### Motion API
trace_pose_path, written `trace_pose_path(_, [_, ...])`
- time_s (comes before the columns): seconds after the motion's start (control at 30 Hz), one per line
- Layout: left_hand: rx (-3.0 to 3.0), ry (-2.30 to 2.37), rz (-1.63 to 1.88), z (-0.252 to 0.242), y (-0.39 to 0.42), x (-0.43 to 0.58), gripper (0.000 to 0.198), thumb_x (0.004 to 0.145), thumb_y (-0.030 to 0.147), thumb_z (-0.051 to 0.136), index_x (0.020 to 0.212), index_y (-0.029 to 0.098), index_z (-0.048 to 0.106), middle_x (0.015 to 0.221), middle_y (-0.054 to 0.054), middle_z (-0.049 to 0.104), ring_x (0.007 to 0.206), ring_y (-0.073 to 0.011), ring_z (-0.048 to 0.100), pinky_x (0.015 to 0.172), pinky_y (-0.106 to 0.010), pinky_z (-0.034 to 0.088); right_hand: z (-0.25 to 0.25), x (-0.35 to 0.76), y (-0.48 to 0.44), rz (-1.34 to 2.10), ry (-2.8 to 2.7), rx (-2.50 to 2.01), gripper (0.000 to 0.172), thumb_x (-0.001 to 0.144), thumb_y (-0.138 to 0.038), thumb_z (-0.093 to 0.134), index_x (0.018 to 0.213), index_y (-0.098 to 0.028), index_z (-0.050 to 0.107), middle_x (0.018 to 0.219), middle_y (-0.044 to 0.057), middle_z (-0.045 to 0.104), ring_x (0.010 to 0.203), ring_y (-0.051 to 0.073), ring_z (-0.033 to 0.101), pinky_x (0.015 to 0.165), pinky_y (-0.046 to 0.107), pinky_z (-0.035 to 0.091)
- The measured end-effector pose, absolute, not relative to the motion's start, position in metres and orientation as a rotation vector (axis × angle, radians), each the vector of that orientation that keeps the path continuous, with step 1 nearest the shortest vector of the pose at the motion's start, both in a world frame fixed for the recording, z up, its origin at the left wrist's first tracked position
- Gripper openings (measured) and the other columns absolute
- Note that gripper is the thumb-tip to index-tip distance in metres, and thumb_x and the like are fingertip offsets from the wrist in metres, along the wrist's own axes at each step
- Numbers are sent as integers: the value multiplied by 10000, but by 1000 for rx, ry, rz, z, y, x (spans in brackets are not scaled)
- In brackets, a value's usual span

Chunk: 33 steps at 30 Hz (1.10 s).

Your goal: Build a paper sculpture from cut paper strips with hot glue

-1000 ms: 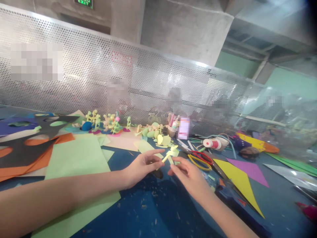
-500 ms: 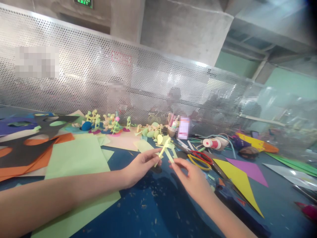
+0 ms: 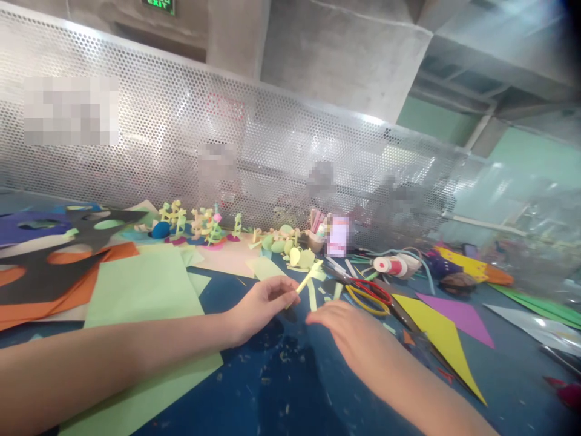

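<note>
My left hand (image 3: 267,306) is closed, pinching a thin yellow-green paper stick (image 3: 308,278) between thumb and fingers. The stick slants up and to the right, its upper end near several cut yellow-green paper pieces (image 3: 302,257). My right hand (image 3: 345,330) is palm down just to the right, its fingers drawn together. The lower end of a pale green paper strip (image 3: 312,295) meets those fingertips, which are partly hidden under the hand. Red- and yellow-handled scissors (image 3: 370,293) lie beyond the right hand.
Light green paper sheets (image 3: 140,290) lie under my left forearm, with black and orange cut sheets (image 3: 49,272) further left. Small paper plants (image 3: 213,227) stand along the perforated screen (image 3: 272,151). A thread spool (image 3: 390,265) and yellow paper (image 3: 436,333) are on the right.
My right hand has turned palm down and moved slightly lower, with its thumb now hidden. The stick in my left hand has tilted further to the right.
</note>
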<state>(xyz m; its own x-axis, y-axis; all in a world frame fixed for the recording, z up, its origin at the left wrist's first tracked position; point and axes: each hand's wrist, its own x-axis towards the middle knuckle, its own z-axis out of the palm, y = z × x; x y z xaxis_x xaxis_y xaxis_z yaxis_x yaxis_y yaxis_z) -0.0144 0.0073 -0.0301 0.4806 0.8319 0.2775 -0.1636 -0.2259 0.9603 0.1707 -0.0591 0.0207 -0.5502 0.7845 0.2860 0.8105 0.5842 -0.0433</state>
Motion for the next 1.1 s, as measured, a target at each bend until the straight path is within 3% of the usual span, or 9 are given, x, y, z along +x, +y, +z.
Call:
trace_pose_path(0.1, [1584,598,1007,-27,5,-14,218,796,331,564,934,163,585,878,-38,607,853,-164,553,789,-290,408,23,161,-63,-466,-2708,-1276,357,678,47,459,866,-203,631,814,20,696,782,184,643,576,255,455])
trace_pose_path(0.2, [1662,567,969,-24,5,-14,191,796,288,560,933,160,598,915,-46,612,862,-170,555,799,-300,420,29,149,-69,-780,-2744,-1240,226,649,14,536,733,-179,615,624,-1,657,539,168,614,403,249,316])
trace_pose_path(0.27, [1699,540,949,-25,5,-14,189,795,269,555,943,159,598,924,-48,617,865,-172,559,802,-304,429,35,141,-73,-906,-2743,-1156,178,638,-5,565,697,-168,606,585,2,633,487,161,583,385,262,243])
trace_pose_path(0.37, [1781,543,955,-28,5,-15,174,775,221,564,933,163,607,921,-43,628,879,-177,567,827,-314,431,46,131,-74,-910,-2760,-1042,129,663,-37,586,687,-160,613,616,21,629,561,168,573,420,271,231])
trace_pose_path(0.53, [2082,608,1030,-26,-2,-17,181,695,197,647,876,187,646,973,-45,606,952,-204,544,851,-313,421,71,122,-63,-356,-2630,-1202,165,734,-151,578,575,-184,608,628,11,609,663,148,524,517,259,302])
trace_pose_path(0.67, [2192,482,1015,-20,-8,-18,168,783,190,560,917,212,659,985,-47,614,1026,-188,507,903,-307,394,87,130,-43,552,-2359,-1552,88,731,-182,551,758,-195,634,570,-22,602,472,82,473,448,219,303])
trace_pose_path(0.8, [2064,456,928,-19,-8,-17,152,812,230,543,919,191,644,962,-52,618,922,-167,552,843,-300,423,77,150,-23,1302,-1858,-1491,84,719,-151,563,799,-165,585,590,-32,582,474,51,448,466,178,345])
trace_pose_path(0.9, [1833,446,877,-20,-6,-16,157,827,284,535,924,179,598,896,-47,627,822,-149,577,759,-284,441,57,162,-17,1469,-1454,-1396,64,717,-197,618,732,-152,575,636,-17,590,493,39,462,494,163,389])
trace_pose_path(1.1, [1468,420,927,-22,-5,-14,364,804,292,584,1133,233,440,931,-50,651,890,-163,584,794,-300,413,25,170,-25,1422,-1082,-1258,151,644,-224,721,709,-147,609,620,-21,582,507,37,481,522,154,437])
